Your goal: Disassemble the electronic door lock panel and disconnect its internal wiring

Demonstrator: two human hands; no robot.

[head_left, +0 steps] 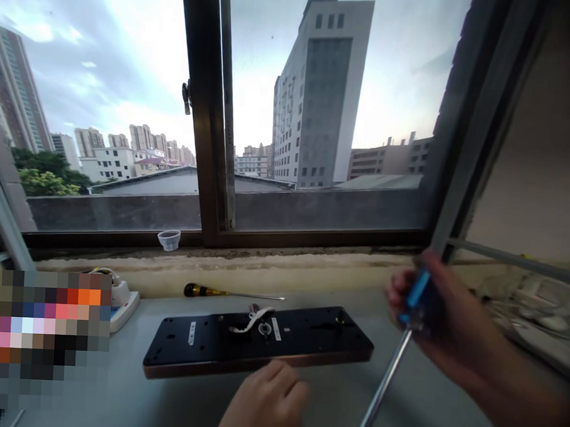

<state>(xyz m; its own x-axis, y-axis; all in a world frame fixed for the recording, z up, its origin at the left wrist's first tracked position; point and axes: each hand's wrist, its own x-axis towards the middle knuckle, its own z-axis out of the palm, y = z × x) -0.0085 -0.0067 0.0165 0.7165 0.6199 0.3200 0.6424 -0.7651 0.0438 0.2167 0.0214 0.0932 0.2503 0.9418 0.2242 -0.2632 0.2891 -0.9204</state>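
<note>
A long black panel (pixel 303 334) with copper-coloured sides lies on the grey table; a white cable (pixel 256 319) and a round fitting show near its middle. My left hand (pixel 270 398) is closed just in front of the panel's near edge, fingers curled, and what they hold, if anything, is hidden. Raised to the right of the panel, my right hand (pixel 434 308) is wrapped round the blue handle of a screwdriver (pixel 385 386). Its long metal shaft slants down to the left, and the tip is out of view. Motion blurs this hand slightly.
A second screwdriver (pixel 234 293), black and yellow, lies behind the panel. On the window sill stands a small clear plastic cup (pixel 169 240). A white power strip (pixel 126 310) sits at left beside a pixelated area. Blurred cables (pixel 512 311) are at the right.
</note>
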